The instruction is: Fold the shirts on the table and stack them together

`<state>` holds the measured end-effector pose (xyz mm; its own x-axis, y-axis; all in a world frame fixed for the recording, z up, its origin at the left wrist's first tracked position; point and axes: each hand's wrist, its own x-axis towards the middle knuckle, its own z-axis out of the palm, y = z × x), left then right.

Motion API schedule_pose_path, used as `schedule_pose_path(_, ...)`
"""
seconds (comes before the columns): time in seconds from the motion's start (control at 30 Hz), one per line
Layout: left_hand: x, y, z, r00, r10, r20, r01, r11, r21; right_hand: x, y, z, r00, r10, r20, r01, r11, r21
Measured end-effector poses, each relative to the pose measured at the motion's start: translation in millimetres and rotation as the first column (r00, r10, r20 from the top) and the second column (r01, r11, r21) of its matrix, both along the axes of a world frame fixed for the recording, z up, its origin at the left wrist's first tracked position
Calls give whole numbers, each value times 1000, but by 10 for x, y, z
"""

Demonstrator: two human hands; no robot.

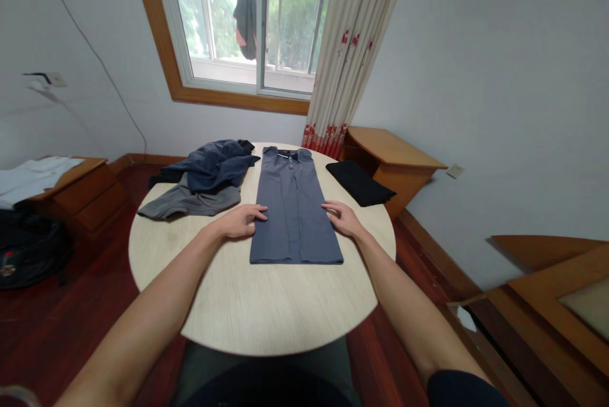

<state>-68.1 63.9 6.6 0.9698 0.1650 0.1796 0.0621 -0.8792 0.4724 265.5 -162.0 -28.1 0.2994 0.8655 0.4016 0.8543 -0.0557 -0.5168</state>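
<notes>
Grey shorts [311,223] lie flat on the round light wooden table [280,312], waistband at the far end and leg hems toward me. My left hand [242,220] rests at their left edge, its fingers apart and touching the cloth. At the right edge, my right hand [343,218] touches the fabric with its fingertips, fingers spread. Neither hand grips anything.
Crumpled dark blue and grey clothes [209,172] lie at the table's back left. A folded black cloth [360,183] sits near the right edge. Behind it stands a wooden desk [390,150]. A curtain [354,45] hangs beside the window.
</notes>
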Motion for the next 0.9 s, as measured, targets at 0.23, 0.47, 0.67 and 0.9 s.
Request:
schedule_pose_path(0.23, 70, -31, -28, 997, 0, 74, 7, 996, -94, -8, -67, 97, 969, 180, -170, -190, 981, -41)
schedule_pose_path(0.47, -117, -315, 368, 996, 35, -80, -56, 955, -290, -339, -342, 340, 894, 272, -357, -267, 961, 63)
schedule_pose_path(0.67, -116, -272, 968, 970, -204, -132, 86, 796, -600, -380, -381, 910, 669, 464, -581, -519, 851, 82)
schedule_pose_path(0.9, 447, 236, 688, 847, 530, 41, -234, 440, -867, -208, 530, 825, 586, -79, -806, 128, 992, -5)
